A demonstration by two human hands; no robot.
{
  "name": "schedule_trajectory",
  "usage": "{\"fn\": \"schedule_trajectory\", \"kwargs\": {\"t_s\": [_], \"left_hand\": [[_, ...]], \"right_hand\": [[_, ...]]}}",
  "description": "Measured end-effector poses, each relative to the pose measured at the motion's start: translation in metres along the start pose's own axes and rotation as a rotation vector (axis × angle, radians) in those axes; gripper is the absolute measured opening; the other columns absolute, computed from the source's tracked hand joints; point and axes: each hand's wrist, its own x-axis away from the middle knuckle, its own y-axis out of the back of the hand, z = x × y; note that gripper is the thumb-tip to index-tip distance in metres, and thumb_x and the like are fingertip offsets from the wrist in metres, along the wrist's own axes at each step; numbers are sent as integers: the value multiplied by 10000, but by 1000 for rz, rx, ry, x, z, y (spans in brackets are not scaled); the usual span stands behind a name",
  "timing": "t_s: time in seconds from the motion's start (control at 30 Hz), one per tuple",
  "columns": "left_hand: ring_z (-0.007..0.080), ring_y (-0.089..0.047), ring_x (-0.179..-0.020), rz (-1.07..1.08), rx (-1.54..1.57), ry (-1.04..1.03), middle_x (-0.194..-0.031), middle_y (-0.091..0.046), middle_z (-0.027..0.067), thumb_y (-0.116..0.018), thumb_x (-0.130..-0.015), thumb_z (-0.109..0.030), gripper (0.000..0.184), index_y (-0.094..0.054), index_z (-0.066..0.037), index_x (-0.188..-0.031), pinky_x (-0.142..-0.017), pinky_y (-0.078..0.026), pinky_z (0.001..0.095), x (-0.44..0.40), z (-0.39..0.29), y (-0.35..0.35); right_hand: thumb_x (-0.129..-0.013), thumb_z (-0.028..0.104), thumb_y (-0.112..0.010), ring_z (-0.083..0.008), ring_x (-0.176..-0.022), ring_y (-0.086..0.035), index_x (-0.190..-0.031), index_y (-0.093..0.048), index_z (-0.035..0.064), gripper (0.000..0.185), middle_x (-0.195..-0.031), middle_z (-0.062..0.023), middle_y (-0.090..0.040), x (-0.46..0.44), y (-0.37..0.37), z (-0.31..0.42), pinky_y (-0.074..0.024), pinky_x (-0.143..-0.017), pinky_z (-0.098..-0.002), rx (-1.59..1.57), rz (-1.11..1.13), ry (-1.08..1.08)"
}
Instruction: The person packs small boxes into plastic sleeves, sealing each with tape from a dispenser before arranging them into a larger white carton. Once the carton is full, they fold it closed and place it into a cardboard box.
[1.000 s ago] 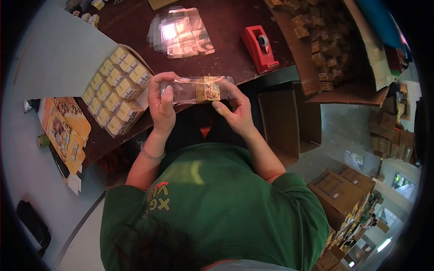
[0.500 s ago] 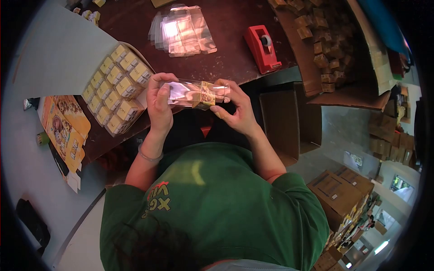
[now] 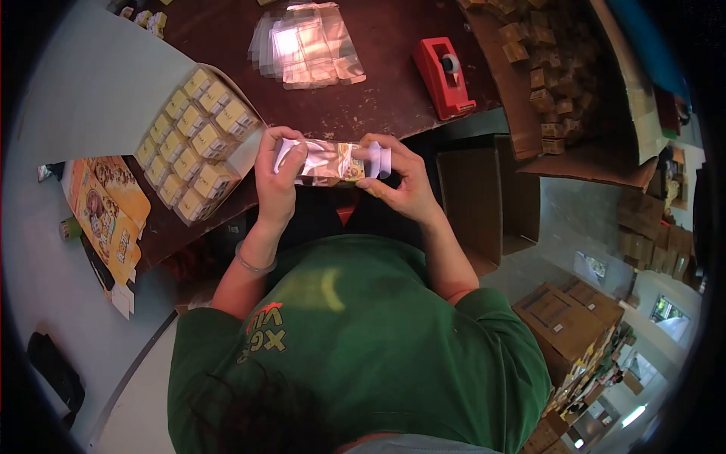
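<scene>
A clear plastic box [image 3: 321,160] is held level between both hands at the table's front edge, catching bright glare. Inside its right part sits a small yellow printed box [image 3: 354,171], partly hidden by reflections. My left hand [image 3: 278,170] grips the left end, thumb on top. At the other end, my right hand [image 3: 402,175] pinches around the opening, where clear flaps [image 3: 380,160] stick out. Flat clear plastic box blanks [image 3: 310,45] lie stacked beyond the hands. Left of them, an open carton [image 3: 246,160] holds rows of small yellow-and-white boxes [image 3: 193,144].
A red tape dispenser [image 3: 446,91] stands on the dark table [image 3: 386,68]. To the right, a large cardboard carton [image 3: 522,136] contains many small boxes, and another open carton [image 3: 473,212] sits below. Orange printed cardboard [image 3: 110,219] lies at left.
The small yellow box sits further within the clear box, and clear flaps now show by my right hand. Both hands have shifted slightly right.
</scene>
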Motion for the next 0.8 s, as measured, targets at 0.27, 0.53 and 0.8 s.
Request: {"fn": "schedule_trajectory", "kwargs": {"t_s": [0.27, 0.53, 0.8], "left_hand": [[54, -503, -824, 99, -137, -40, -913, -534, 3, -602, -927, -148, 188, -512, -54, -1063, -709, -419, 199, -4, -7, 0], [61, -515, -846, 67, -142, -137, -954, -544, 15, -620, -909, -138, 218, -515, -49, -1077, -745, -437, 205, 1, 0, 6], [58, -544, -870, 46, 88, 100, -1009, -582, 16, -576, -942, -123, 171, -534, -57, -1094, -706, -427, 173, 7, 0, 12]], "right_hand": [[-820, -32, -727, -143, -850, -655, -1053, -727, 7, 237, -959, -87, -687, 24, -32, -3, -500, -754, -244, -157, -322, -149], [-828, -36, -713, -132, -686, -634, -1032, -736, 11, 211, -834, -99, -688, 19, -34, 1, -495, -630, -251, 41, -300, -103], [-852, -38, -659, -171, -895, -650, -1166, -677, 22, 321, -1013, -116, -665, 16, -25, 14, -516, -781, -274, -81, -48, -128]]}}
